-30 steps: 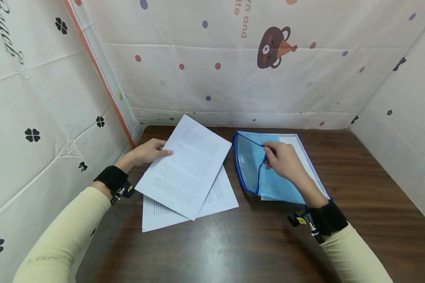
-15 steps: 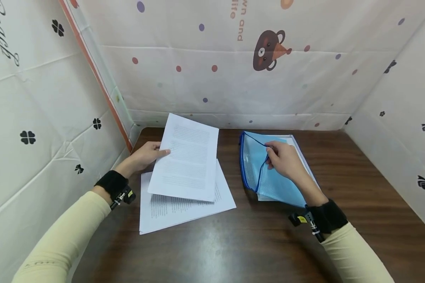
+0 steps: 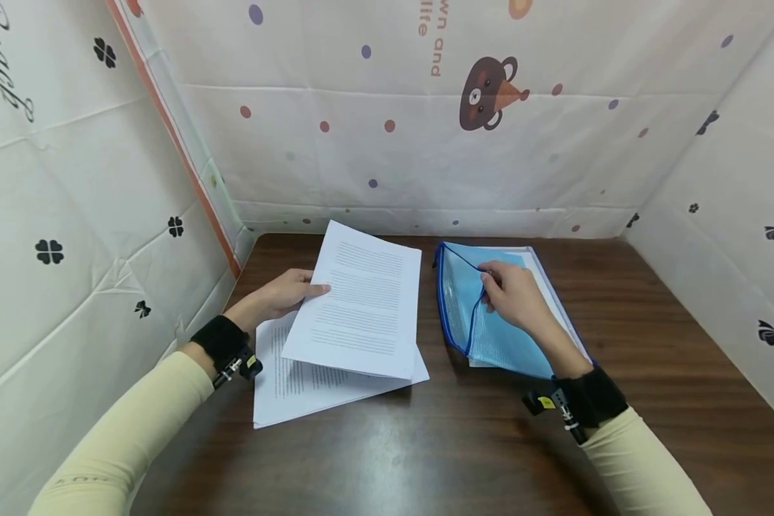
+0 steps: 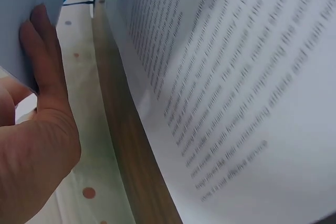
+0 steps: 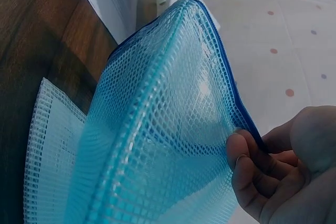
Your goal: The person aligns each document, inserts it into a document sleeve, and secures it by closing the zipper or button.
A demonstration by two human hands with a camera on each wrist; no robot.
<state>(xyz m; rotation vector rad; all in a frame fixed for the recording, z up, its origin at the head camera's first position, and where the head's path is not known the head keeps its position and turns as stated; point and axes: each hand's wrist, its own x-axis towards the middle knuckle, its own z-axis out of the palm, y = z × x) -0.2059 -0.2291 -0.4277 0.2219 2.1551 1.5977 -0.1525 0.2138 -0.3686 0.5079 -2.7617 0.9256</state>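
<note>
My left hand (image 3: 293, 292) pinches a printed sheet of paper (image 3: 364, 304) by its left edge, thumb on the printed face and fingers behind, as the left wrist view shows. The sheet is tilted up over other printed papers (image 3: 297, 401) on the table. With thumb and fingertips, my right hand (image 3: 516, 294) pinches the dark blue zipper edge of a blue mesh zipper pouch (image 3: 509, 347). That edge is lifted, and the pouch's mouth gapes toward the papers. In the right wrist view the mesh pouch (image 5: 157, 114) bulges up from the table.
A white pouch with a blue edge (image 3: 542, 269) lies under the blue one, its right side showing. The dark wooden table (image 3: 374, 466) meets patterned white cloth walls (image 3: 335, 165) at the back and both sides.
The sheet in my left hand swung left and more upright, then came back right and a little lower. My right hand keeps its pinch on the pouch's edge.
</note>
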